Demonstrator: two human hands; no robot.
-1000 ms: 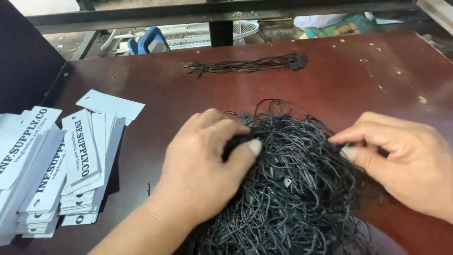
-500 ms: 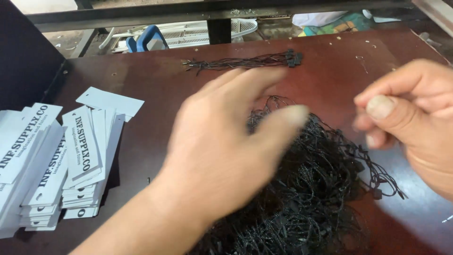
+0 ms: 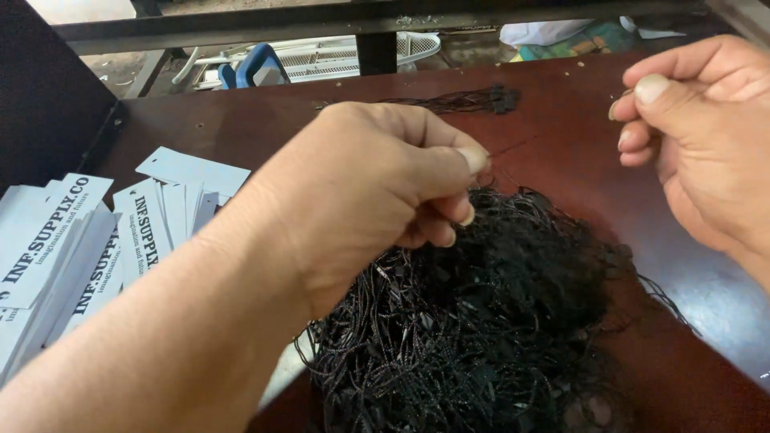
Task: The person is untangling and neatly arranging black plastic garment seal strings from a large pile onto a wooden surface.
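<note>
Head view. The left hand (image 3: 361, 192) is hovering above a large tangled heap of black strings (image 3: 481, 321), its fingers (image 3: 469, 156) pinching together on one end of a single thin black string (image 3: 525, 144). The right hand (image 3: 706, 136) is raised at the right edge of the view, its thumb and forefinger pressing together on the other end, so that the strand is stretching nearly taut between the two hands, above the heap and clear of it. The heap is lying on the dark red-brown desk (image 3: 577, 128), directly below and in front of the left hand, and is spreading toward the near edge. A smaller, tidy bundle of black strings (image 3: 465, 100) is lying at the far side of the desk, well apart from the heap. Fanned stacks of white printed paper tags (image 3: 88, 240) are resting on the left part of the desk, beside the left forearm. A dark panel (image 3: 48, 96) is standing at the far left. Beyond the desk, a dark metal frame (image 3: 377, 32) is crossing the view, with white and blue objects (image 3: 265, 64) showing behind it
</note>
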